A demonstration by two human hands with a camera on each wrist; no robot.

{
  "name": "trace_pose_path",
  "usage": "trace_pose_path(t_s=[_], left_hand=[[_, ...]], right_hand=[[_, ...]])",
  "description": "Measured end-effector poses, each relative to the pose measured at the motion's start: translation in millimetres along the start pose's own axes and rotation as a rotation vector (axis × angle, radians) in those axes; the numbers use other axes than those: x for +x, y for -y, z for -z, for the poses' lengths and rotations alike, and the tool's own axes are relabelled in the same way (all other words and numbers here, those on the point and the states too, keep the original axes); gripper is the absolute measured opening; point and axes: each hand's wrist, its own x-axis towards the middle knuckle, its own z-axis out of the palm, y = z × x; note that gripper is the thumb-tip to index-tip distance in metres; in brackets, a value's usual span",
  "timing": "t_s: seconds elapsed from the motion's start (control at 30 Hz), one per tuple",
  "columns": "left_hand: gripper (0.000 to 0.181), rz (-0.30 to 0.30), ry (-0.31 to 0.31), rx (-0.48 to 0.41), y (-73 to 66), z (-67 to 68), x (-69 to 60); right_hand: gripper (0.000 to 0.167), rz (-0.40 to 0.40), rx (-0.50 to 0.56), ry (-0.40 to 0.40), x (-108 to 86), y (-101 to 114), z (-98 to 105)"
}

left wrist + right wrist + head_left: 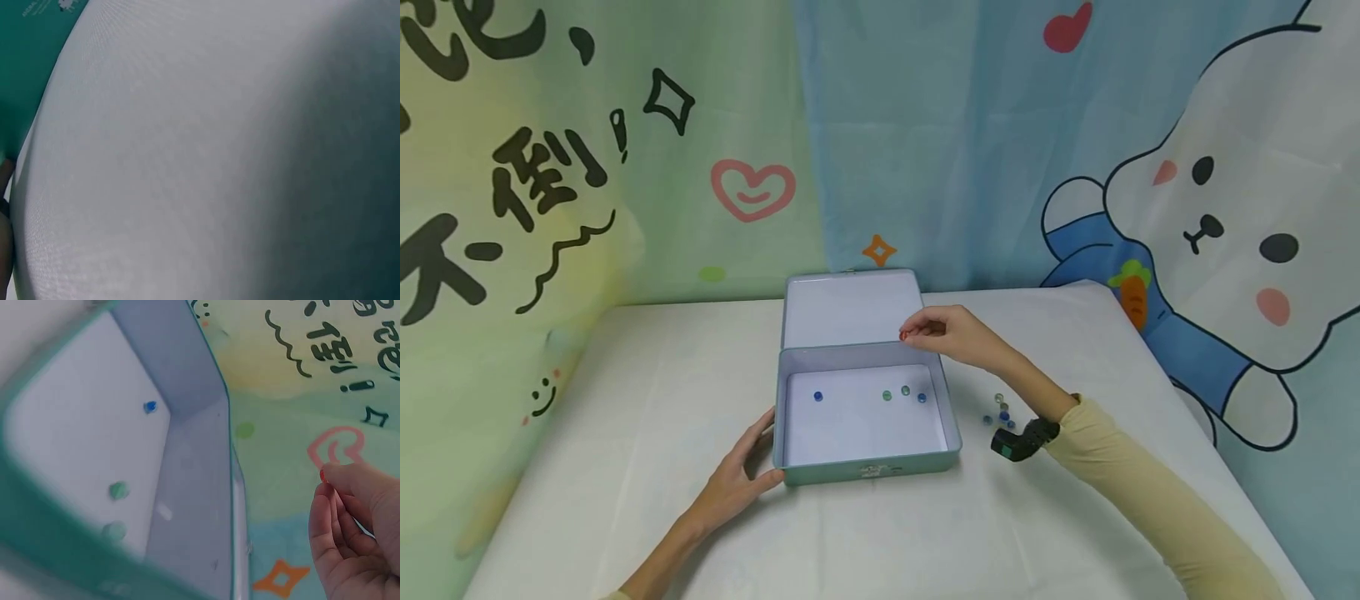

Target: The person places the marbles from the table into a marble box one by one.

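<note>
A green tin box (868, 471) stands on the table with its lid (853, 310) raised at the back. Inside lie two blue marbles (817, 397) (922, 398) and two green marbles (887, 396) (906, 390), spaced apart. My right hand (955, 335) pinches a small red marble (903, 335) between thumb and fingertips, above the box's back right corner. The same red marble (323, 475) shows in the right wrist view. My left hand (737, 475) rests against the box's left side, its thumb at the front left corner; its far fingers are partly hidden.
To the right of the box, several loose marbles (1004, 415) sit on the white tablecloth (700, 375), below my right forearm. A black wrist camera (1024, 440) is strapped to that wrist. A printed curtain (895, 150) hangs behind the table.
</note>
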Motion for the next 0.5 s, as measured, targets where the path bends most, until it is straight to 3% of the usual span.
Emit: trace_pose_path(t_s=[0.2, 0.5], left_hand=[[0.087, 0.002, -0.011, 0.008, 1.6, 1.3, 0.5], [0.088, 0.002, -0.010, 0.016, 1.7, -0.6, 1.3]], right_hand=[[0.018, 0.064, 0.017, 0.063, 38.1, 14, -20], [0.013, 0.139, -0.140, 0.255, 75.9, 18, -57]])
